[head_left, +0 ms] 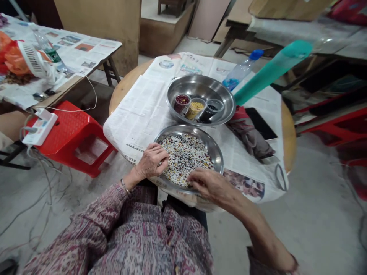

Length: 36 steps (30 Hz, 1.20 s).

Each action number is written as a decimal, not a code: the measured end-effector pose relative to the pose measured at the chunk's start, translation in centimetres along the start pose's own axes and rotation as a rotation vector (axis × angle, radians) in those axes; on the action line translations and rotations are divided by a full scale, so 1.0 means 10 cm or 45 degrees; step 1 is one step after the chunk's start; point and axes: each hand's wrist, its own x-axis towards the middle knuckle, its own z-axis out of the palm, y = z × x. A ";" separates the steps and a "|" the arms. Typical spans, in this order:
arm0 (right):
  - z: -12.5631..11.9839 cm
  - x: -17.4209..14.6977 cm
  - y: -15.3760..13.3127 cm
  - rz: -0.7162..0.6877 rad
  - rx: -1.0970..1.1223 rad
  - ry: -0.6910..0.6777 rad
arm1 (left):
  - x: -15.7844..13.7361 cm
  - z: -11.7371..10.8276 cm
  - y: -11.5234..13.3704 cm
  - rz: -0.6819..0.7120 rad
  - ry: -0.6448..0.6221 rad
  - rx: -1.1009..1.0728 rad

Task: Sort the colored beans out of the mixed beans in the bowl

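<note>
Mixed white, yellow, dark red and black grains and beans (187, 154) lie spread over a shallow metal plate (219, 156) at the table's near edge. My left hand (153, 160) is at the plate's left rim, its fingers curled in; whatever they may pinch is hidden. Over the near right of the grains, my right hand (210, 185) bends down with fingertips drawn together among them. What is between those fingertips is too small to make out. Behind the plate, a metal basin (206, 82) holds a cup of red beans (182, 102), a cup of yellow grains (196, 109) and a cup of black beans (211, 110).
Newspaper (134, 110) covers the round table (123, 86). A bottle with a blue cap (239, 72), a long green tube-like object (272, 72), a crumpled cloth (252, 135) and a dark flat tablet-like object (260, 124) lie right. A red stool (69, 133) carries a power strip (43, 126).
</note>
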 end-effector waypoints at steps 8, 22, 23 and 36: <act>0.16 0.32 -0.03 -0.096 -0.153 0.172 | 0.00 0.01 0.00 0.004 0.010 0.007; 0.20 0.59 -0.04 -0.311 -0.247 0.197 | 0.02 -0.02 0.02 -0.016 0.018 0.050; 0.18 0.60 0.04 -0.245 -0.267 0.266 | 0.02 -0.01 0.02 -0.018 0.006 0.049; 0.21 0.87 0.37 0.234 -0.045 0.600 | 0.02 -0.01 0.01 -0.022 -0.021 0.036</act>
